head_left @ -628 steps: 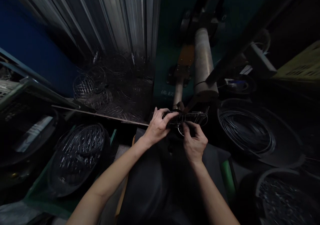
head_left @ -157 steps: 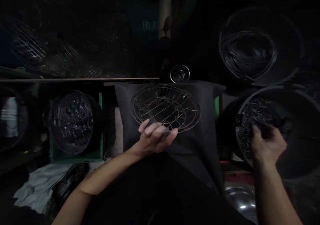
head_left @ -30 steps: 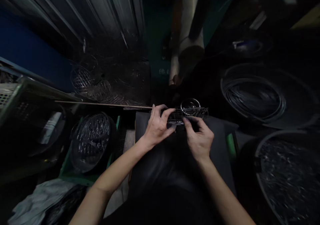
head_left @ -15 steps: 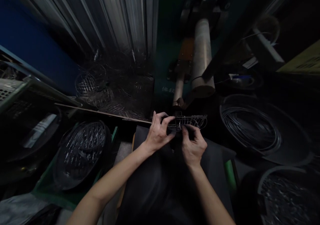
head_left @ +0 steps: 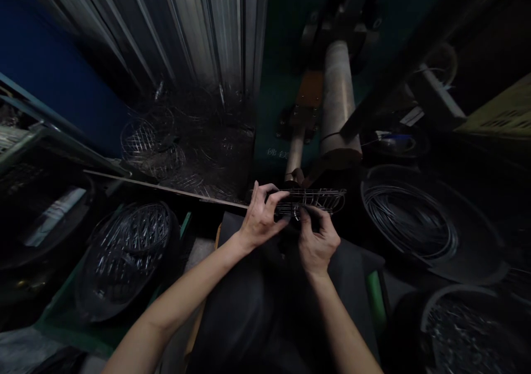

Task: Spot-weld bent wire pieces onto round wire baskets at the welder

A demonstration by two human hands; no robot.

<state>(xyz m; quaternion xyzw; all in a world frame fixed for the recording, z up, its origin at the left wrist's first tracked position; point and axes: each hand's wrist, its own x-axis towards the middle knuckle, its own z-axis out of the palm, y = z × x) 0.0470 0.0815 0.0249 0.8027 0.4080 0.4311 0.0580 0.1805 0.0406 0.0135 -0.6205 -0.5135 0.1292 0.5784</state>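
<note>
A flat wire basket (head_left: 327, 198) made of thin metal rods lies crosswise below the metal cylinders of a machine. My left hand (head_left: 262, 218) grips its left end, thumb below and fingers bent over the wires. At the basket's near edge, the thumb and forefinger of my right hand (head_left: 318, 245) are pressed together. A small bright curved bit of wire shows by those fingertips, but what they pinch is too dark to make out. The basket's left part is partly hidden by my left fingers.
A thick metal cylinder (head_left: 341, 97) and a thinner rod (head_left: 295, 155) hang from the green machine (head_left: 269, 119). Wire parts fill a tub (head_left: 89, 285) at left. At right are a tub of wire rings (head_left: 365, 180) and a bucket of small metal pieces (head_left: 427, 307).
The view has shifted slightly, so the machine sits a little lower in the picture. Both hands stay at the wire basket with nearly the same hold.
</note>
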